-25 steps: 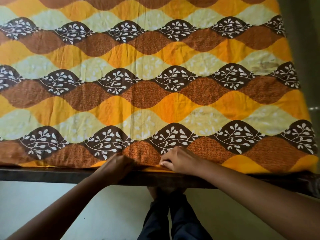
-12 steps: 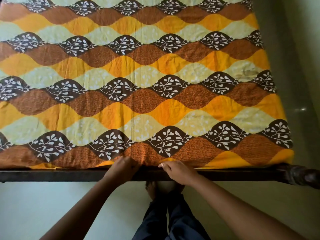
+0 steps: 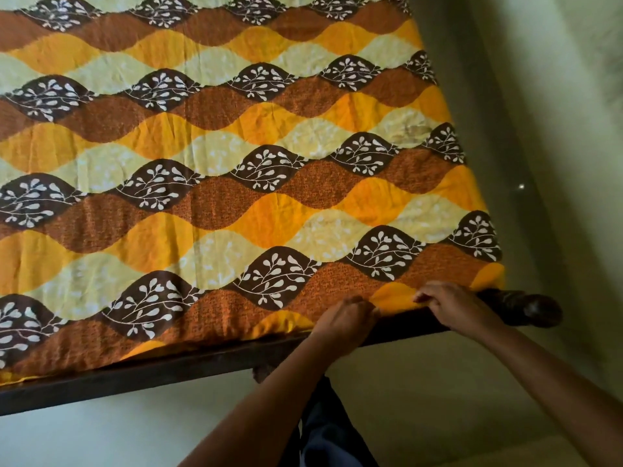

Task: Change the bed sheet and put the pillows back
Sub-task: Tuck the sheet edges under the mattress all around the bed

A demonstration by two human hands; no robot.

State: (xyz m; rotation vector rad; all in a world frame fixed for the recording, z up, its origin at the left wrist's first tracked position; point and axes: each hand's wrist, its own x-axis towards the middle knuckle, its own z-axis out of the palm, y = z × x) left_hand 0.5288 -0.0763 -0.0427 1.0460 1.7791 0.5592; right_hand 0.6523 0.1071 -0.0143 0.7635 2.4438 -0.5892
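Observation:
A bed sheet [image 3: 236, 183] with wavy orange, brown and cream bands and dark leaf shapes lies spread flat over the bed. Its near edge runs along the dark wooden bed frame [image 3: 168, 372]. My left hand [image 3: 344, 318] presses curled fingers on the sheet's near edge, close to the near right corner. My right hand [image 3: 451, 305] pinches the yellow edge of the sheet a little further right, beside the rounded bedpost [image 3: 536, 310]. No pillows are in view.
A pale floor [image 3: 101, 433] lies below the frame. A greenish wall [image 3: 556, 129] stands close along the bed's right side, with a narrow gap. My legs in dark trousers [image 3: 330, 433] stand against the frame.
Both hands have slid to the right along the sheet's near edge, from the middle of the bed to its near right corner. The view has tilted and turned right.

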